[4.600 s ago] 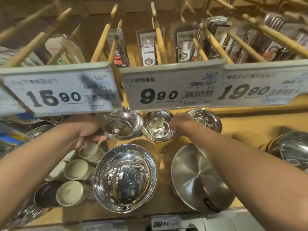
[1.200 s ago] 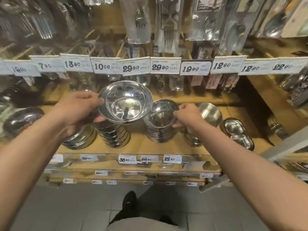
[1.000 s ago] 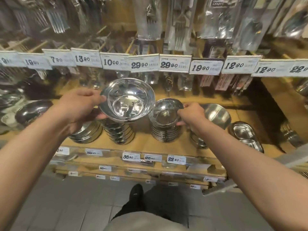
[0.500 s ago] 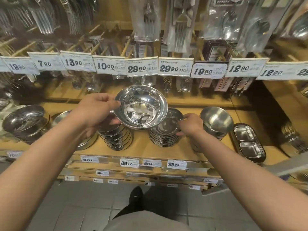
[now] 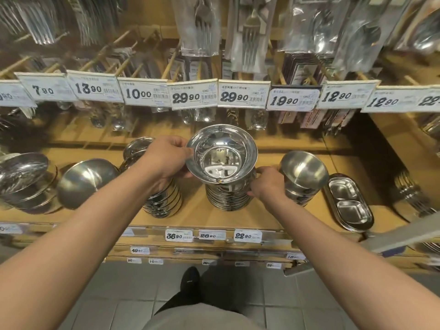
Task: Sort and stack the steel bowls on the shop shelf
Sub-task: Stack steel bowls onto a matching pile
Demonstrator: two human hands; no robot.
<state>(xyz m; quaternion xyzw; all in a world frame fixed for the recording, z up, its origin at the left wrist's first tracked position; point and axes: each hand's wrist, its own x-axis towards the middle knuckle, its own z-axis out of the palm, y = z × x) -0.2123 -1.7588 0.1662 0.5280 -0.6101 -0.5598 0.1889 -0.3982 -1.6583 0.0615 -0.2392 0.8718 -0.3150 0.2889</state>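
While your dark shoe (image 5: 189, 279) is standing on the grey tiled floor (image 5: 100, 296) nearest to you, your two bare forearms are reaching up and forward to the wooden shelf (image 5: 197, 210). Along its front edge, small price tags (image 5: 247, 235) are showing 36.90, 26.90 and 22.90. Your left hand (image 5: 166, 160) is gripping the left rim of a shiny steel bowl (image 5: 221, 154), with the fingers curled over the edge and the thumb underneath. That bowl is sitting tilted toward you over the middle stack of bowls (image 5: 228, 196), though you cannot tell whether it is touching the stack. Your right hand (image 5: 266, 182) is holding the right side of that stack just under the bowl, fingers curled round it. To the left, another stack (image 5: 164, 201) is standing partly behind your left wrist; to the right, a matte bowl (image 5: 303, 169) is topping a short pile, and beside it a divided oval dish (image 5: 348, 203) is lying. Farther back, larger price cards (image 5: 242, 96) are hanging under packaged cutlery (image 5: 250, 32).
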